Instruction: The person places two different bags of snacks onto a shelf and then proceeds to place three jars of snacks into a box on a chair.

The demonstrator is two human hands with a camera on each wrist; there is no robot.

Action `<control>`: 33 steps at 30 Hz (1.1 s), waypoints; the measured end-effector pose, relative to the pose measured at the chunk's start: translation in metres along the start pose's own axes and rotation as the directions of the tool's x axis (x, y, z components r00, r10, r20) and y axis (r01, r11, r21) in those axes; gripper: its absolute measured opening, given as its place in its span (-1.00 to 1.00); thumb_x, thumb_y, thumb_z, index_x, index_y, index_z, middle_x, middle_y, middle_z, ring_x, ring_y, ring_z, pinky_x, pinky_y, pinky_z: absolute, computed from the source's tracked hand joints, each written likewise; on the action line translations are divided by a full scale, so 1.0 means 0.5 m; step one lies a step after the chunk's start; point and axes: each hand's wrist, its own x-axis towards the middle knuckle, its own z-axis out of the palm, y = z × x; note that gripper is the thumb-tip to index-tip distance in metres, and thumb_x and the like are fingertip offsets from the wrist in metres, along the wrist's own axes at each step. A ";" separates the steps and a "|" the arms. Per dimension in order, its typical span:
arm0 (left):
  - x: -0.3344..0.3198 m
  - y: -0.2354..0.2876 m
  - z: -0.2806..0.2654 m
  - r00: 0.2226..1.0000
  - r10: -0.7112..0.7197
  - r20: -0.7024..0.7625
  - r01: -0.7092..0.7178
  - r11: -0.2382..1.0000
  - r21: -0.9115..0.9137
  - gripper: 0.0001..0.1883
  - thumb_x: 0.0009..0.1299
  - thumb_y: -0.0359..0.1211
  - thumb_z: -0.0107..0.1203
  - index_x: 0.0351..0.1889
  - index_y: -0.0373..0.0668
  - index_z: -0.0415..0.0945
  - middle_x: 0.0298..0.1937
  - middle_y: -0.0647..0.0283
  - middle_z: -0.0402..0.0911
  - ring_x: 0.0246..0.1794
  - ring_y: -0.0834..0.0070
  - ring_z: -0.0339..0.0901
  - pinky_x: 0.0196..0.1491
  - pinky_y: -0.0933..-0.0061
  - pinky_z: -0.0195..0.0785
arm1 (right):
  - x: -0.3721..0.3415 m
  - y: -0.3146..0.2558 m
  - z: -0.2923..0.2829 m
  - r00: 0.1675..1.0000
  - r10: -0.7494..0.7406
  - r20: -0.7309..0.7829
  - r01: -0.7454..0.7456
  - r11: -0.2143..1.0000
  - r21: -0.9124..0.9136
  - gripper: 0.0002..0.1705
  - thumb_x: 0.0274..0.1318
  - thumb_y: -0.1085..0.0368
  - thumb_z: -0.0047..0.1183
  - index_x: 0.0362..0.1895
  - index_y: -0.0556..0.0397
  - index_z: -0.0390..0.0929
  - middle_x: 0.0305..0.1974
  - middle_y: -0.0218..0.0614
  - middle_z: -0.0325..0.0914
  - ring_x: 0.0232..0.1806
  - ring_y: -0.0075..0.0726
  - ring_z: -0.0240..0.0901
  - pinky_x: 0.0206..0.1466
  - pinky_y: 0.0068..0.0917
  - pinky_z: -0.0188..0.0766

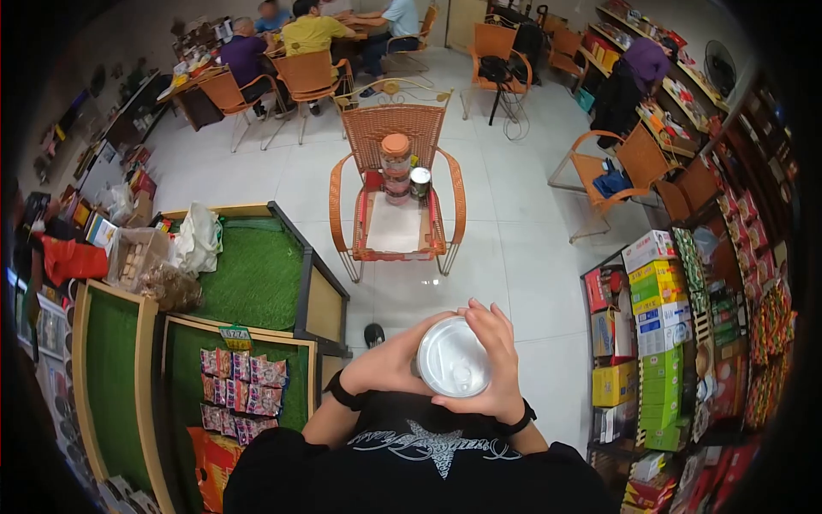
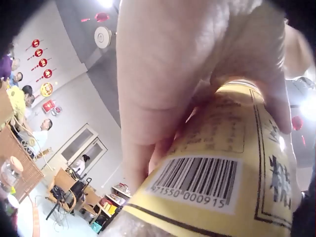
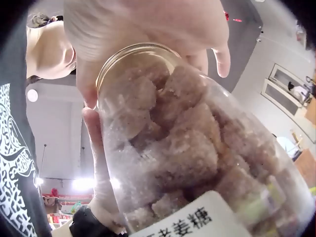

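Close to the chest, both hands grip a clear jar with a silver lid [image 1: 455,358]. The left hand [image 1: 390,360] wraps the jar's left side, and the right hand [image 1: 495,364] curls round its right side near the lid. In the left wrist view, the left hand's fingers [image 2: 153,74] lie over the jar's yellow label [image 2: 217,148] with a barcode. Through the jar wall in the right wrist view show brownish sugary chunks [image 3: 182,148] and a white label [image 3: 197,219]; the right hand [image 3: 148,24] spans the jar's rim end.
Ahead stands a wicker chair [image 1: 398,128] bearing stacked jars [image 1: 396,167], a smaller silver-lidded can [image 1: 419,180] and a shallow box [image 1: 398,224]. Green-lined display bins [image 1: 248,274] are on the left, stocked shelves [image 1: 659,343] on the right. People sit at a table at the back.
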 end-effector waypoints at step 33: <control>0.207 -0.204 -0.521 0.931 -0.001 -0.364 0.149 0.913 0.380 -0.10 -0.16 -0.33 0.35 0.18 -0.25 0.10 0.14 -0.02 0.30 0.14 0.07 0.28 0.16 0.21 0.16 | 0.470 0.312 0.277 0.873 0.433 0.223 -0.403 0.899 -0.168 0.11 -0.43 -0.01 0.38 0.18 0.27 0.07 0.01 0.11 0.29 0.04 0.12 0.32 0.04 -0.22 0.31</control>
